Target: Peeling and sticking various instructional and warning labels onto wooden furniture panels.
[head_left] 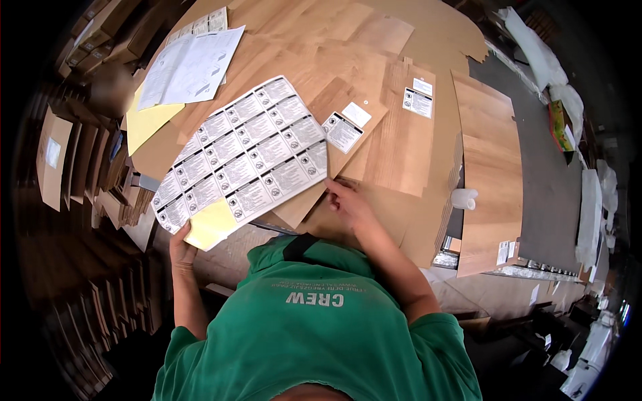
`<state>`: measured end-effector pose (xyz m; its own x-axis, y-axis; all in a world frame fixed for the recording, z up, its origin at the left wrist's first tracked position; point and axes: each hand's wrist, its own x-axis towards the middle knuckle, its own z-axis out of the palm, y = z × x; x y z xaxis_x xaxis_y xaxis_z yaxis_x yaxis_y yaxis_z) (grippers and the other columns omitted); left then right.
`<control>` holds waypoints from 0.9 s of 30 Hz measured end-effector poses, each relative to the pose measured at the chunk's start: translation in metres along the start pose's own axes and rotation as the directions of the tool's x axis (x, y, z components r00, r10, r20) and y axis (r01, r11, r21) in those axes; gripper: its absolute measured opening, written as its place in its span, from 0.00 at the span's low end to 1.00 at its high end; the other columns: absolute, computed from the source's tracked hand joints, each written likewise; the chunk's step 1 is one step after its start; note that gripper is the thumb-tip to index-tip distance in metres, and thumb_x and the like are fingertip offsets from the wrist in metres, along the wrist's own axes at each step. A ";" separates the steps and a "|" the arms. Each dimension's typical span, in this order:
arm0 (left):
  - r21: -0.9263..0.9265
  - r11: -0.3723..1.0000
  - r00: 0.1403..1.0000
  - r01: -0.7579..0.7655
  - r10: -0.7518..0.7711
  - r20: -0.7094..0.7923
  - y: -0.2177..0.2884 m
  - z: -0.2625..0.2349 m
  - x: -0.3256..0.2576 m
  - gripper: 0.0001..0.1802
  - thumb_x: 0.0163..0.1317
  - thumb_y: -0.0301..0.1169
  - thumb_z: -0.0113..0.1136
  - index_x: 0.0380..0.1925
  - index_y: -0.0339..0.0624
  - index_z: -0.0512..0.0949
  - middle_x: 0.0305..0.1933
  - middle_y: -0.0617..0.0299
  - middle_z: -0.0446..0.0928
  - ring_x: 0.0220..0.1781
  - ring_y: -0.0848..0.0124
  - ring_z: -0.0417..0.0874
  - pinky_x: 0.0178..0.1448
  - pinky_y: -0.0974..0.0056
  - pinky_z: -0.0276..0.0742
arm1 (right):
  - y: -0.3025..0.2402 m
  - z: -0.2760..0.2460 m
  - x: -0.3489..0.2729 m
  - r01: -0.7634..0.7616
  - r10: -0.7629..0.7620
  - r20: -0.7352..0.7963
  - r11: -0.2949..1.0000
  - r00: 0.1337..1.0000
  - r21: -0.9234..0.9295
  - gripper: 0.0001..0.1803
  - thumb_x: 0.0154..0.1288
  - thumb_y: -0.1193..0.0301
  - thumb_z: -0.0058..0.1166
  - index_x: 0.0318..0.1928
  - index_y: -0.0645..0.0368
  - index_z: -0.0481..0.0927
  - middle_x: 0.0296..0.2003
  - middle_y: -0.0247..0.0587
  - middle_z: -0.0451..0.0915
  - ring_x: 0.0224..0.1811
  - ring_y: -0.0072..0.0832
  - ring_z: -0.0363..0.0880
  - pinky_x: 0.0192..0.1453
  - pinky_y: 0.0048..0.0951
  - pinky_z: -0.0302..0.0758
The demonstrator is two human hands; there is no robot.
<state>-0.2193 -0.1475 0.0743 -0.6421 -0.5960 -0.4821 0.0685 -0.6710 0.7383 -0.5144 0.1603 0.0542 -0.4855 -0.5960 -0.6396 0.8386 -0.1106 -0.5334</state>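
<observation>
A large sheet of printed warning labels (257,147) is held up in front of me, tilted, over the wood-grain panels. My left hand (180,247) grips its lower left corner, next to a bare yellow patch of backing where labels are gone. At the sheet's right corner, the fingers of my right hand (344,200) are closed on the edge. Just beyond that corner lies a wood-grain panel (354,150) bearing a black-and-white label (343,132) and a plain white one. Another panel (401,150) to its right carries a similar label pair.
Papers with line drawings (190,67) and a yellow sheet (150,123) lie at the table's left. On the right, a long wood-grain panel (491,174) stretches over a grey surface (548,194), with a white roll (463,198) near its edge. Cardboard pieces (57,160) are stacked at left.
</observation>
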 end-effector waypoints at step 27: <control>0.249 0.968 0.999 0.031 -0.033 0.005 -0.007 0.071 0.022 0.32 0.50 0.22 0.61 0.58 0.34 0.65 0.57 0.55 0.72 0.57 0.60 0.74 0.62 0.59 0.68 | -0.084 -0.124 -0.036 0.033 -0.872 -0.263 0.303 0.412 -0.953 0.11 0.58 0.69 0.55 0.31 0.67 0.80 0.29 0.54 0.78 0.38 0.49 0.74 0.44 0.44 0.70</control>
<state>-0.2879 -0.1249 0.0922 -0.6482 -0.5708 -0.5040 -0.1438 -0.5582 0.8172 -0.5979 0.2893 0.0533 -0.9966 0.0597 0.0562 0.0021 0.7042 -0.7100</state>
